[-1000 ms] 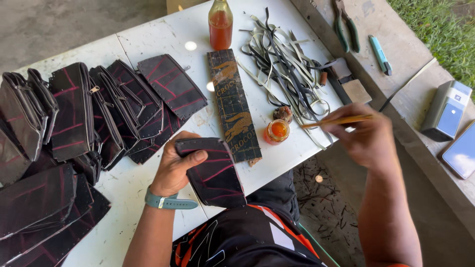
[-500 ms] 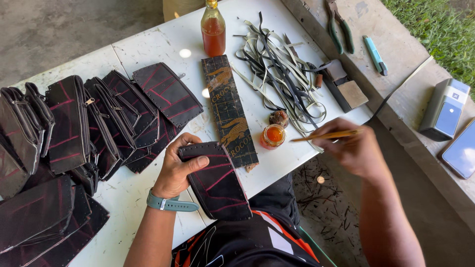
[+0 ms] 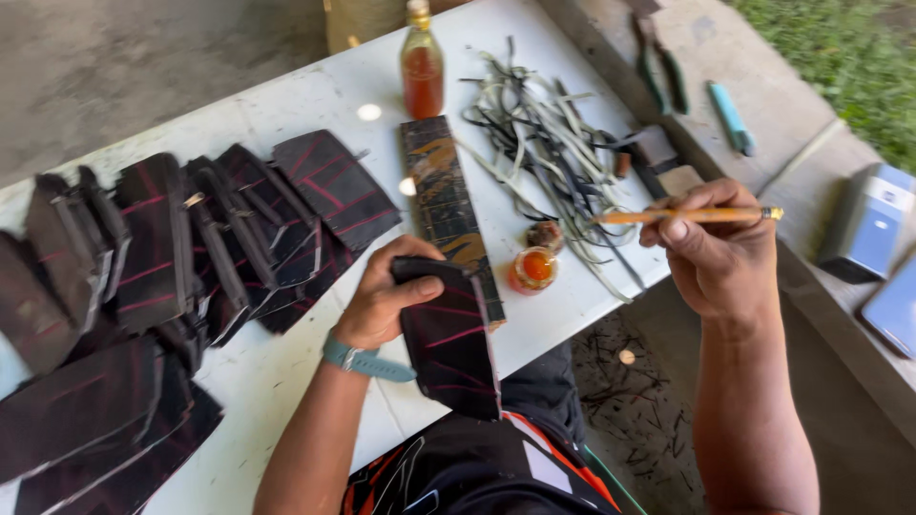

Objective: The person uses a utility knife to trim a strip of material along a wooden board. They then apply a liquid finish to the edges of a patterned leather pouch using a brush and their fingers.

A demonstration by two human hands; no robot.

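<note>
White counter (image 3: 286,372) crowded at left with stacked dark pieces (image 3: 181,257); bare room only along the near edge. Left hand (image 3: 386,296) clamps a dark red-striped piece (image 3: 453,343) overhanging that edge — face exposed. Right hand (image 3: 720,253) pinches a brush (image 3: 687,216) above the small orange jar (image 3: 534,269) — well off the counter's side.

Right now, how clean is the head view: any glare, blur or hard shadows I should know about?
Head view: daylight, mostly even; the white table is bright but not blown out, with small sun spots near the bottle. The left hand on the dark pouch is sharp. The right hand with the brush is slightly soft. The edges bend with wide-angle distortion.
</note>
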